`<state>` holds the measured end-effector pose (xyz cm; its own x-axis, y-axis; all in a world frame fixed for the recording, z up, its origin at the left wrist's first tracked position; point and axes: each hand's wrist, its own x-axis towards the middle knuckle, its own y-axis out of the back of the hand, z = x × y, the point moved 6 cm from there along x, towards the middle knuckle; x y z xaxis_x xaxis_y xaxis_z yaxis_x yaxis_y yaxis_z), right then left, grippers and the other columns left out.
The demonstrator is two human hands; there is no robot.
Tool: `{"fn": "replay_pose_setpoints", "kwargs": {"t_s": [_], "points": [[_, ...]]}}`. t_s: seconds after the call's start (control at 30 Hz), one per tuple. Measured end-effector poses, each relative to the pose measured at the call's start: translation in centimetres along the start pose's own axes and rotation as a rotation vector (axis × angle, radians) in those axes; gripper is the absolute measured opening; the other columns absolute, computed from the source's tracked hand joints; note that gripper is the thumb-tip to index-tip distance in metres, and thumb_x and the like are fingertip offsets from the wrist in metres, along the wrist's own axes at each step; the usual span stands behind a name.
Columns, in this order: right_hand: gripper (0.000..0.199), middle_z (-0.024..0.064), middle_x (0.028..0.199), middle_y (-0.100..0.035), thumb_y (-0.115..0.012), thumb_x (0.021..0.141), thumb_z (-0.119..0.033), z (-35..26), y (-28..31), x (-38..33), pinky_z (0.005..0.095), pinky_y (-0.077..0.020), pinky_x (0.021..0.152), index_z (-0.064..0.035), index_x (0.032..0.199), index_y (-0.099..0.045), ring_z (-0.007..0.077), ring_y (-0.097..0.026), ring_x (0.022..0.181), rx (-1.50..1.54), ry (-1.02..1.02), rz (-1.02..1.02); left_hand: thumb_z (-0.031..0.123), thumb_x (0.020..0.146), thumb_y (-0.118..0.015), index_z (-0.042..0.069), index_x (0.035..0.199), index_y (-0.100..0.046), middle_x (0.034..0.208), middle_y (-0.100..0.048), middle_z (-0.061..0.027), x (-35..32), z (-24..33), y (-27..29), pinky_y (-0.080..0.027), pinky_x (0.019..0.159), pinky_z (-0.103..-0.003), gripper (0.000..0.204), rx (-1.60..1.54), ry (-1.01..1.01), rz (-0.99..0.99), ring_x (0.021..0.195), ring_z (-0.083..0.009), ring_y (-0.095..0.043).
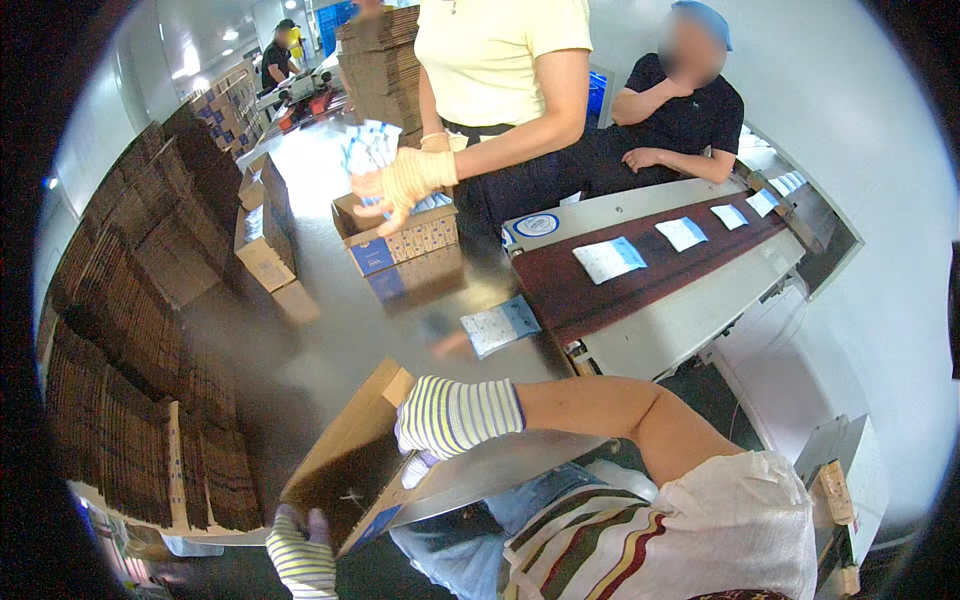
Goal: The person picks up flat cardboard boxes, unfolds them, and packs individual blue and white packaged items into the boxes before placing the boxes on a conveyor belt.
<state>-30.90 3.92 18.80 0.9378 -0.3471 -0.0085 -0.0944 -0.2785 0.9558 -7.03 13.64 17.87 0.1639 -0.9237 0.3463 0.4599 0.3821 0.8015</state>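
An open cardboard box [345, 475] stands tilted at the table's near edge in front of me, its inside brown and bare where it shows. My right hand [445, 418], in a striped knit glove, is closed over the box's right side by the far corner; its fingertips are partly hidden. At the near left end, my left hand [302, 550], gloved alike, grips the box's edge between thumb and fingers. Beyond my right hand, a white and blue pouch [500, 326] lies on the steel table [330, 340], just off the conveyor's end.
A dark red conveyor belt [640, 290] at the right carries several pouches. Across the table, a co-worker's gloved hand [405, 188] holds pouches above a filled carton [408, 245]. Another carton [265, 245] stands farther left. Stacked flat cardboard [150, 410] lines the left side; a seated person is behind the conveyor.
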Motion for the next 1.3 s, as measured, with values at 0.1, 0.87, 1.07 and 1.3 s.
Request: {"fn": "replay_pose_setpoints", "kwargs": {"t_s": [0.1, 0.87, 1.07, 1.3], "points": [[0.058, 0.0135, 0.069, -0.064, -0.051, 0.081, -0.061, 0.1, 0.9, 0.2, 0.0435, -0.0488, 0.058, -0.0063, 0.073, -0.068, 0.0331, -0.063, 0.067, -0.016, 0.010, -0.057, 0.020, 0.082, -0.068, -0.006, 0.086, -0.062, 0.070, -0.061, -0.0200, 1.0, 5.5, -0.2, -0.047, 0.062, -0.039, 0.027, 0.190, -0.092, -0.224, 0.063, -0.0345, -0.058], [0.012, 0.0062, 0.086, -0.060, -0.055, 0.081, -0.019, 2.7, -0.8, 3.2, 0.0387, -0.0463, 0.079, -0.0104, 0.085, -0.062, 0.0229, -0.058, 0.088, -0.231, -0.010, 0.436, 0.041, 0.072, -0.071, -0.002, 0.115, -0.047, 0.096, -0.062, -0.0222, 2.1, 9.3, -8.6, -0.051, 0.074, -0.044, 0.065, 0.372, -0.231, -0.482, 0.084, -0.0373, -0.062], [0.031, 0.0105, 0.111, -0.057, -0.063, 0.080, -0.029, -1.1, 3.5, -1.1, 0.0413, -0.0459, 0.082, -0.0095, 0.103, -0.058, 0.0279, -0.055, 0.099, -0.213, 0.037, 0.766, 0.040, 0.074, -0.072, -0.009, 0.105, -0.053, 0.071, -0.063, -0.0207, 1.5, 7.1, -6.0, -0.051, 0.062, -0.041, 0.061, 0.346, -0.284, -0.224, 0.065, -0.0349, -0.063], [0.063, 0.0221, 0.107, -0.059, -0.070, 0.078, -0.037, 0.1, 2.4, -2.4, 0.0419, -0.0464, 0.089, 0.0028, 0.120, -0.046, 0.0359, -0.058, 0.103, 0.499, -0.327, 0.805, 0.033, 0.088, -0.063, 0.002, 0.129, -0.041, 0.115, -0.056, -0.0116, -3.3, 4.6, -3.6, -0.048, 0.087, -0.035, 0.056, -0.885, 0.226, 0.069, 0.099, -0.0203, -0.056]]}}
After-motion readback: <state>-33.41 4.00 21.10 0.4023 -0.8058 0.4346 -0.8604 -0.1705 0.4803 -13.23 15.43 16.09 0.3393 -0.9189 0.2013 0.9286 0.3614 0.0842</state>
